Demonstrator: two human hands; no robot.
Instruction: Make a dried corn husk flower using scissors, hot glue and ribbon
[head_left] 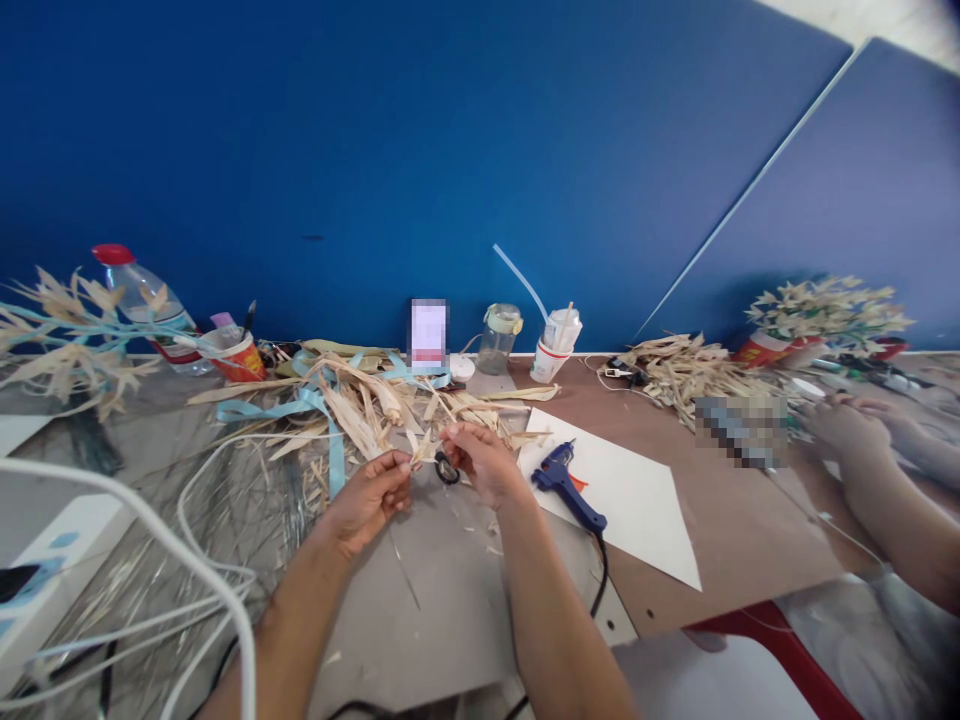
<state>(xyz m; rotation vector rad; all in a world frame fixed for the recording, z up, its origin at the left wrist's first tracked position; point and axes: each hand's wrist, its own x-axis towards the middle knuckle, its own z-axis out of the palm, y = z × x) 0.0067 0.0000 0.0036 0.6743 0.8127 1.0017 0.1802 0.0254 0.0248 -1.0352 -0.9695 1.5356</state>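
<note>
My left hand (371,498) and my right hand (481,460) meet over the table's middle, both pinched on a small piece of dried straw leaf (421,448) held between them. A small black ring-like object (447,468) hangs by my right hand's fingers; I cannot make out what it is. Just behind my hands lies a pile of dried straw leaves and light blue ribbon (352,400). A blue glue gun (566,485) rests on a white sheet of paper (637,505) to the right of my right hand.
White cables (217,590) loop at the left. A red-capped bottle (142,300), an orange cup (236,355), a jar (499,338) and a white cup with a straw (556,345) line the blue back wall. Another person's hands (855,430) work at the right, near more straw (690,375).
</note>
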